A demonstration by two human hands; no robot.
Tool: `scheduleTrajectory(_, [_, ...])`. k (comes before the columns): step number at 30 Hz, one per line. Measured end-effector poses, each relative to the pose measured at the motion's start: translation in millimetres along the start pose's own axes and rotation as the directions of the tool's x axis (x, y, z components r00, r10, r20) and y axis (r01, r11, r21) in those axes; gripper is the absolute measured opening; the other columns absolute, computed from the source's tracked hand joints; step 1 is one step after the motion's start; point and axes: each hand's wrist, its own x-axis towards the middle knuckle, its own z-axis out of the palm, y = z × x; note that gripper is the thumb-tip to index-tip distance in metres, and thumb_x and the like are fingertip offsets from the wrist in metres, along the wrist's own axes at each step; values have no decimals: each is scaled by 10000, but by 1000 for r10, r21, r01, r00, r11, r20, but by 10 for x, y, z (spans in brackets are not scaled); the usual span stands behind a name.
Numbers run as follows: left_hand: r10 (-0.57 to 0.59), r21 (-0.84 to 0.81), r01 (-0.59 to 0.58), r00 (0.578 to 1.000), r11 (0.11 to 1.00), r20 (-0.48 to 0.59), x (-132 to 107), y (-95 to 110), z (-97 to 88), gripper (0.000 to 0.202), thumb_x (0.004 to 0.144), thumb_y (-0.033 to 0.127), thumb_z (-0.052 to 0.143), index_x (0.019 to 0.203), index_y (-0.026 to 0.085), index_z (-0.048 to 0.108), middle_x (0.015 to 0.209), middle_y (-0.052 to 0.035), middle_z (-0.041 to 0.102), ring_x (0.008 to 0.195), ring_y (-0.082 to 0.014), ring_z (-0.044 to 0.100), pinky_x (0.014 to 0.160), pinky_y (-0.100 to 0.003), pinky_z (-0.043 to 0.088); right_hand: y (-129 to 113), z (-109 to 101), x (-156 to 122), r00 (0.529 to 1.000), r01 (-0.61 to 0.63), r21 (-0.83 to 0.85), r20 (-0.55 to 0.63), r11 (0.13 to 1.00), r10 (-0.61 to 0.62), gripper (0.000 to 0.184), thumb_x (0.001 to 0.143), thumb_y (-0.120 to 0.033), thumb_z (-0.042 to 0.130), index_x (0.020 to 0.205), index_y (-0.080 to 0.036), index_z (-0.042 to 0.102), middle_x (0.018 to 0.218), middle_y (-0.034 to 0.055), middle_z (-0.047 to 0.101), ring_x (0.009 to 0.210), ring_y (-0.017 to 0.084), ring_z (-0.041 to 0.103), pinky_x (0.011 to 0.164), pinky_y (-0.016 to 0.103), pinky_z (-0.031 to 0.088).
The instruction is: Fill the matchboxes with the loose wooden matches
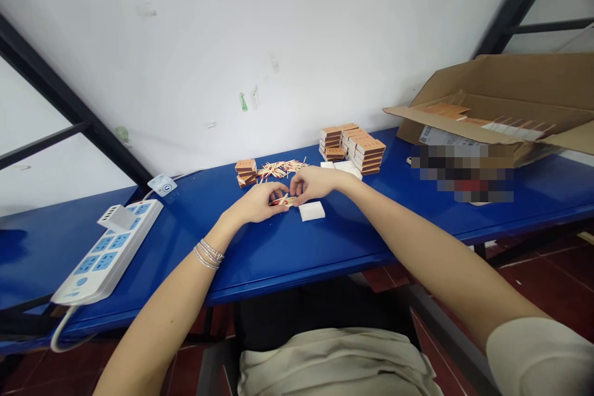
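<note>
A small bunch of matches (pixel 284 201) lies between my two hands, low over the blue table. My left hand (pixel 263 201) curls round the left end of the bunch, thumb in front and fingers behind. From the other side, my right hand (pixel 310 184) pinches at the matches' right end with bent fingers. Just right of them rests a small white matchbox tray (pixel 312 211); whether anything lies in it I cannot tell. Behind my hands spreads a loose heap of red-tipped matches (pixel 281 168). More white trays (pixel 346 167) sit beyond my right hand.
Matchboxes stand in stacks (pixel 366 150) at the back right, with a smaller stack (pixel 245 172) left of the heap. A white power strip (pixel 111 253) lies at the left. An open cardboard box (pixel 445 111) occupies the right, a blurred-out item before it. The blue table (pixel 278 260) meets a wall.
</note>
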Motion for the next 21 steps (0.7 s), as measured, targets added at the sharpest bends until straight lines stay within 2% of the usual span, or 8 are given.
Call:
scheduleTrajectory(5, [-25, 17, 26, 999, 1000, -24, 19, -2, 30, 342, 783, 367, 659, 1065, 176, 644, 860, -30, 688, 681, -148, 580, 646, -280, 451, -4, 46, 35, 1000, -17, -16, 10, 1000, 17, 498, 558, -476, 812, 932, -160, 717, 857, 43, 743, 775, 180, 669, 644, 241, 465])
scheduleTrajectory(11, [-25, 88, 32, 997, 996, -79, 47, -42, 68, 315, 790, 382, 664, 1030, 178, 679, 948, -57, 716, 773, -188, 622, 720, -310, 469, -22, 44, 37, 999, -52, -71, -19, 996, 51, 409, 588, -407, 817, 900, -159, 728, 788, 34, 746, 761, 183, 675, 625, 232, 461])
scheduleTrajectory(17, [78, 206, -73, 997, 976, -18, 42, -61, 49, 248, 866, 401, 575, 887, 194, 710, 893, -71, 679, 788, -201, 604, 763, -337, 466, -23, 8, 12, 993, -107, -100, -51, 989, 102, 362, 587, -347, 823, 891, -167, 742, 815, 43, 754, 751, 192, 687, 634, 242, 481])
scheduleTrajectory(21, [97, 299, -94, 995, 950, 2, 19, -13, 59, 293, 919, 373, 486, 855, 184, 700, 896, -93, 641, 806, -213, 596, 778, -353, 462, -57, 15, 6, 990, -135, -79, -40, 988, 132, 199, 649, -229, 758, 840, -172, 748, 802, 41, 756, 708, 179, 687, 600, 236, 489])
